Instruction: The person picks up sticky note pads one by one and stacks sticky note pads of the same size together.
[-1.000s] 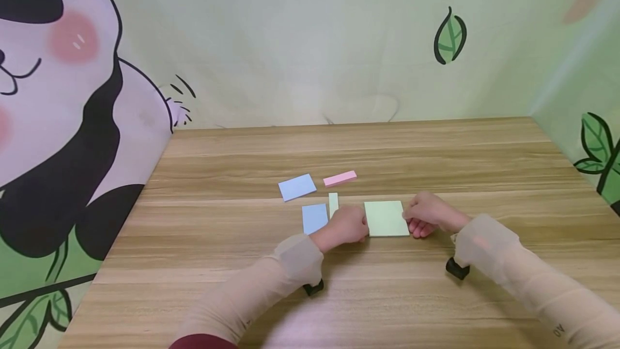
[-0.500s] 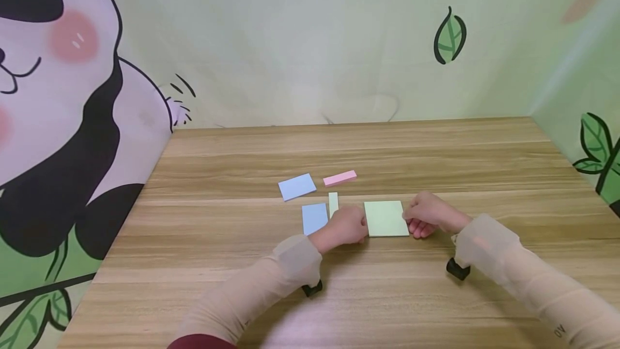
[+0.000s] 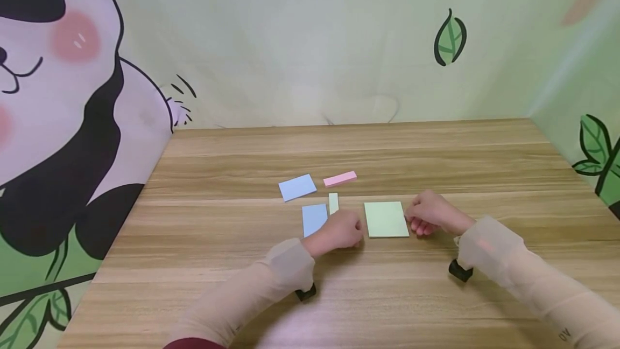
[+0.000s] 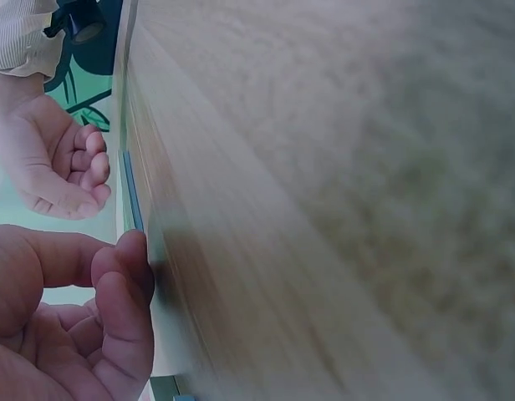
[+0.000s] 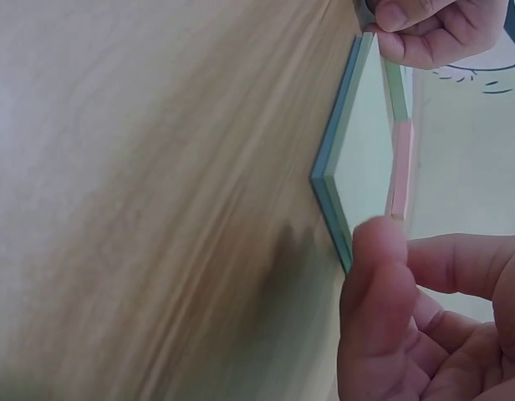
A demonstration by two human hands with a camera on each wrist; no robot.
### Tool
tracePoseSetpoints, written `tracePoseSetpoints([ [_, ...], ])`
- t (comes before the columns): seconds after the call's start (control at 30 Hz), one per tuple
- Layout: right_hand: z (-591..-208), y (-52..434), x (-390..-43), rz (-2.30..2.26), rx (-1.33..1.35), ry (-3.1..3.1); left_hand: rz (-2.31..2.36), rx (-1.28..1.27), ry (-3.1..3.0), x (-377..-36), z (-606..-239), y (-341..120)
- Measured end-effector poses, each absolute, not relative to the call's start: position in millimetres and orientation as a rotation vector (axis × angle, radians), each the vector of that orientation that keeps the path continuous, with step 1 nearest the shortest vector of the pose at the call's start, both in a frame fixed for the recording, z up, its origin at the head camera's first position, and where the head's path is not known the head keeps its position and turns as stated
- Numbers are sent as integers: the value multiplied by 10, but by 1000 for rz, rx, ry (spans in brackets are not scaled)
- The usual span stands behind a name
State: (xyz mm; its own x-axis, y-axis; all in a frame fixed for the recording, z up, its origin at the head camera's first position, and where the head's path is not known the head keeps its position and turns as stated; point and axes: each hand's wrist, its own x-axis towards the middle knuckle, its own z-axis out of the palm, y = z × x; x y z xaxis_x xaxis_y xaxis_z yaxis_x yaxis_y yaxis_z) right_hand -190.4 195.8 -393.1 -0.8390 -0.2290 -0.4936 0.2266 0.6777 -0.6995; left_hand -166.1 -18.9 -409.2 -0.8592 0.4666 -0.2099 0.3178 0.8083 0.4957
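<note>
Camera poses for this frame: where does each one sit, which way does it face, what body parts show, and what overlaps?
Head: worn on the head, looks forward and down at the table; shows both sleeves, left hand, right hand.
Left wrist: low beside the tabletop, looks across it; own curled fingers close up, the other hand beyond.
Right wrist: low beside the tabletop, faces the green note pad; own thumb, the other hand's fingers beyond.
Shared: the head and right wrist views both show the green note pad.

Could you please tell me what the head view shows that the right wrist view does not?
Only the head view shows the two blue rectangular paper pads and the whole wooden table. Only the right wrist view shows the square green paper pad's layered edge, blue beneath green. Both show the left hand, the right hand, and the narrow pink paper strip.
</note>
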Motion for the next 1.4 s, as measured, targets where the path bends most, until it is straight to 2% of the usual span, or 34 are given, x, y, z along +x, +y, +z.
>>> tracePoseSetpoints([
  [0.6, -3846, 1790, -1838, -1113, -166, 2383, 688, 556, 2636, -1538, -4036, -339],
  [1.4, -3728, 1310, -1804, -1189, -321, 2273, 708, 549, 2698, -1538, -4002, -599],
])
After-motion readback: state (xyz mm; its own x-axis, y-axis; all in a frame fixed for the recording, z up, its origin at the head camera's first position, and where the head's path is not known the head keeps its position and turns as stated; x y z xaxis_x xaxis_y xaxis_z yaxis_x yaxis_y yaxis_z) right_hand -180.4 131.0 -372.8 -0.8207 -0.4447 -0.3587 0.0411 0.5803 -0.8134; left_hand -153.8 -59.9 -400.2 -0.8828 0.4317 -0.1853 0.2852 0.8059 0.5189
